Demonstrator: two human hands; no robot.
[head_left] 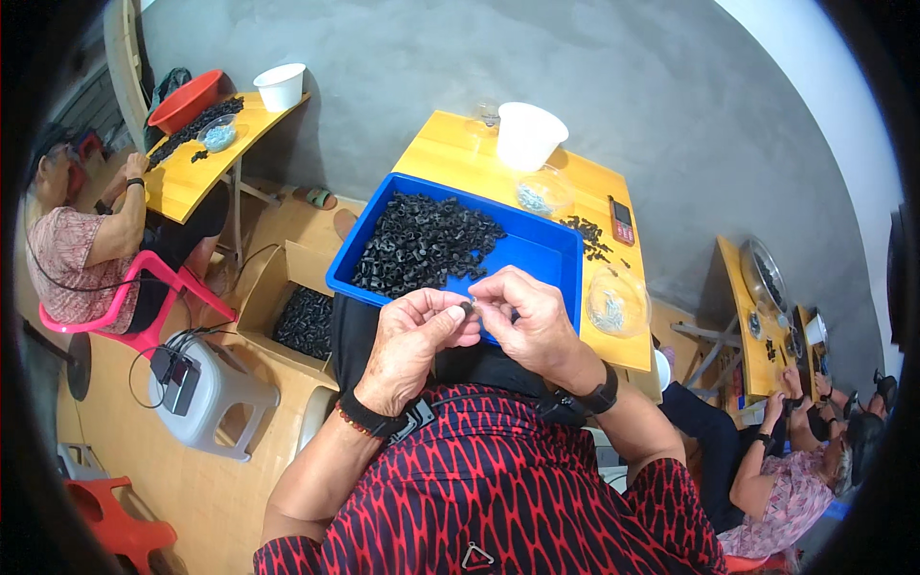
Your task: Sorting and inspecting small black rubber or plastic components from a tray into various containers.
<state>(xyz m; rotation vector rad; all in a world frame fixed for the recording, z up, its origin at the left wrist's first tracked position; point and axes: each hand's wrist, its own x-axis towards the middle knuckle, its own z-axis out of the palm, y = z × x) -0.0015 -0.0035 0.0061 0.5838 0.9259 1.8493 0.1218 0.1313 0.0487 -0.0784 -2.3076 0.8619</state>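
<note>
Over the near edge of a blue plastic tray (537, 254), my two hands meet in front of me. My left hand (407, 335) is closed, pinching a small dark plastic part (467, 308) between thumb and fingers. Right beside it, my right hand (532, 321) is closed too, its fingertips pressed together at that part; whatever they hold is too small to make out. A heap of small black plastic parts (417, 240) fills the tray's left side. To the right stand a clear bowl (632, 311) and another clear bowl (561, 187), both with small pale-blue pieces inside.
On the yellow table (604, 182) are a white tub (530, 137), a red-and-black phone (622, 222) and loose black parts (586, 240). A cardboard box (259, 297) of black parts and a grey stool (206, 393) stand left. Co-workers sit at tables on both sides.
</note>
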